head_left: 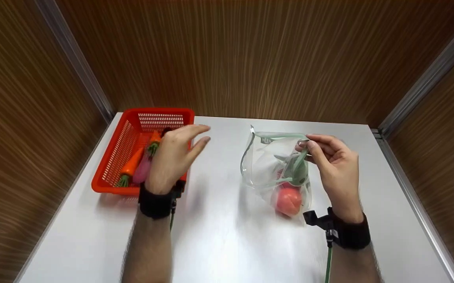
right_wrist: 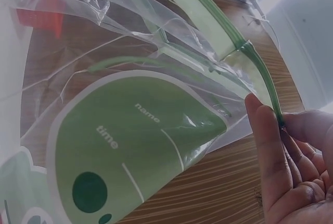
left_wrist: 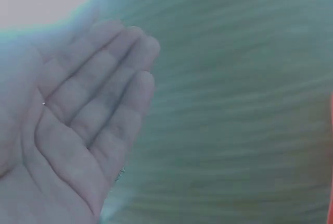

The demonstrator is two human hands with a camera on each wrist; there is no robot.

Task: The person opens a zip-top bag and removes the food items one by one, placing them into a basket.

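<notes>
My right hand (head_left: 335, 163) pinches the green-edged rim of a clear zip bag (head_left: 266, 161) between thumb and fingers. In the right wrist view the bag (right_wrist: 135, 146) shows a green printed label with "name" and "time", and its mouth gapes. A round red item (head_left: 288, 201), like a tomato or peach, lies low inside it, with more pink-red behind the print. My left hand (head_left: 176, 153) is over the right side of a red basket (head_left: 107, 157), holding nothing, thumb and fingers apart. The left wrist view shows that palm (left_wrist: 67, 130) with its fingers extended.
In the basket lie an orange carrot (head_left: 132, 162) with green tops, a purple-pink vegetable (head_left: 142, 169), another orange piece (head_left: 155, 136) and something dark, partly covered by my left hand. A white table (head_left: 219, 236) carries everything. Wood-grain panels (head_left: 227, 59) wall the back and both sides.
</notes>
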